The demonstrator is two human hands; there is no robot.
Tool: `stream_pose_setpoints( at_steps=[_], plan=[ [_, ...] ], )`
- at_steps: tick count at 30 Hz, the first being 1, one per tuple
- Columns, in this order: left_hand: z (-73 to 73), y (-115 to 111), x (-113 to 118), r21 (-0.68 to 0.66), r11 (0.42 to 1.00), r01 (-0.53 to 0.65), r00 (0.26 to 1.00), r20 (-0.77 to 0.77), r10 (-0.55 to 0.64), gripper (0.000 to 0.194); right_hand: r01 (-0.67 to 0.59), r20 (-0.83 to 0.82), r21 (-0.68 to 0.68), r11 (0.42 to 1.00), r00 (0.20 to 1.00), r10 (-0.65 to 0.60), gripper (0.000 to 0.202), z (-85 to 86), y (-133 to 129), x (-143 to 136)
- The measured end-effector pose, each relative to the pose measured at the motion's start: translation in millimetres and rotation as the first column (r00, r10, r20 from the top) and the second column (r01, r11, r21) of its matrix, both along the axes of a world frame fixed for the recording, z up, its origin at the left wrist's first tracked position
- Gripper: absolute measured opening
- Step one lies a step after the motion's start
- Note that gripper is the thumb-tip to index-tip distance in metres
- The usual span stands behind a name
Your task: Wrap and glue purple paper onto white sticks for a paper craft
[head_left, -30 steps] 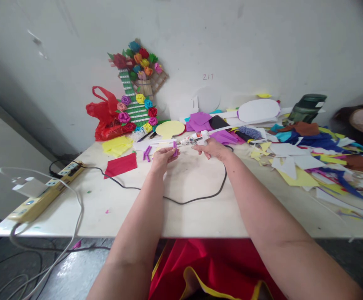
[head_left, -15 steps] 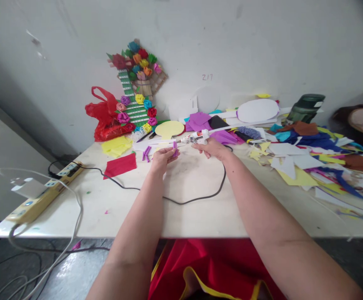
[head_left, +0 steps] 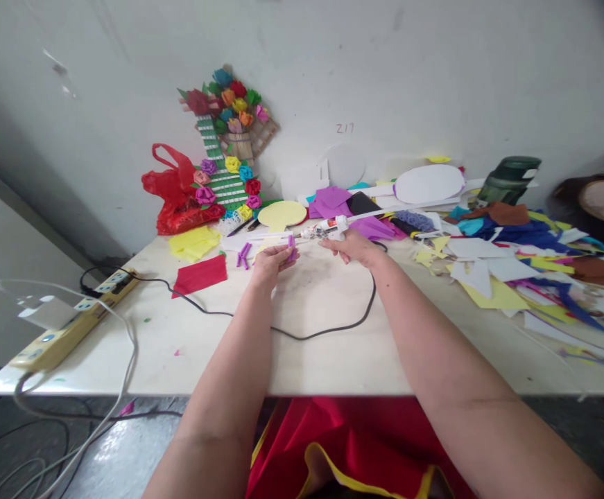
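Note:
Between the fingertips of my left hand (head_left: 273, 263) is a small purple rolled-paper piece (head_left: 291, 248), held upright. My right hand (head_left: 354, 247) is wrapped round a white glue gun (head_left: 337, 224), its nozzle pointing left toward the purple piece. The gun's nozzle and the piece look close; I cannot tell whether they touch. To the left of my left hand, a few more purple rolled pieces (head_left: 243, 256) lie on the table. Just behind the hands is a pale yellow paper oval (head_left: 282, 215).
A black cord (head_left: 302, 337) loops across the table (head_left: 327, 371) from a power strip (head_left: 75, 322). Red paper (head_left: 200, 275) and yellow paper (head_left: 193, 242) lie left. Paper scraps (head_left: 494, 277) and a green bottle (head_left: 507, 181) are right. A paper-flower decoration (head_left: 229, 180) leans on the wall.

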State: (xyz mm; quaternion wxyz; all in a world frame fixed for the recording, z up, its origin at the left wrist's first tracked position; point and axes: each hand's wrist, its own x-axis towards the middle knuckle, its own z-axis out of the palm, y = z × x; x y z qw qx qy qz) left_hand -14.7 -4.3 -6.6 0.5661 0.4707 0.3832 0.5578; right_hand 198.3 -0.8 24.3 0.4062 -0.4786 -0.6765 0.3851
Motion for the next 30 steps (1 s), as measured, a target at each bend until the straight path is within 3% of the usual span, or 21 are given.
stream_pose_setpoints(
  at_steps=[10,30],
  plan=[
    [-1.9,2.4,-1.1,0.012,1.0,0.012,1.0,0.001,-0.012,0.03,-0.03,0.014,-0.045,0.999,0.999,0.031,0.028,1.7,-2.8,0.1],
    [0.5,-1.3,0.7,-0.002,1.0,0.027,1.0,0.002,-0.027,0.028,0.031,0.021,0.011,0.999,0.999,-0.031,0.031,-1.9,1.6,1.4]
  ],
)
